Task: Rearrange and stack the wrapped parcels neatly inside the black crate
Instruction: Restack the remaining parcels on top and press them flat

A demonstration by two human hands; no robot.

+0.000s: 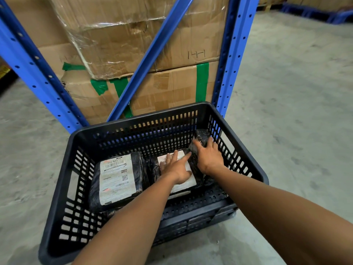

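While both arms are stretched down into the black crate (143, 118), the hands are found close beside each other in its right half, each occupied with a different parcel. The left hand (177, 167) is laid flat, fingers straight and spread, on the white label of the middle parcel (191, 182), which lies flat on the crate's bottom beneath the palm. The right hand (209, 157) is curled around the tilted parcel (201, 136), a dark-wrapped packet stood on edge just beyond that hand and leaned toward the crate's right wall. The thumb is set on the packet's left face and the fingers are wrapped over its right side. The left index fingertip is pointed at the lower edge of this packet, though whether contact is made cannot be told. To the left of the left hand, just beside the middle parcel, a labelled parcel (118, 180) is laid flat with its label up, and barcodes and a square code can be made out on it. The crate is set on the concrete floor (296, 92). Beyond both hands a blue rack (235, 54) is seen, with taped cardboard boxes (133, 35) stacked behind its struts.
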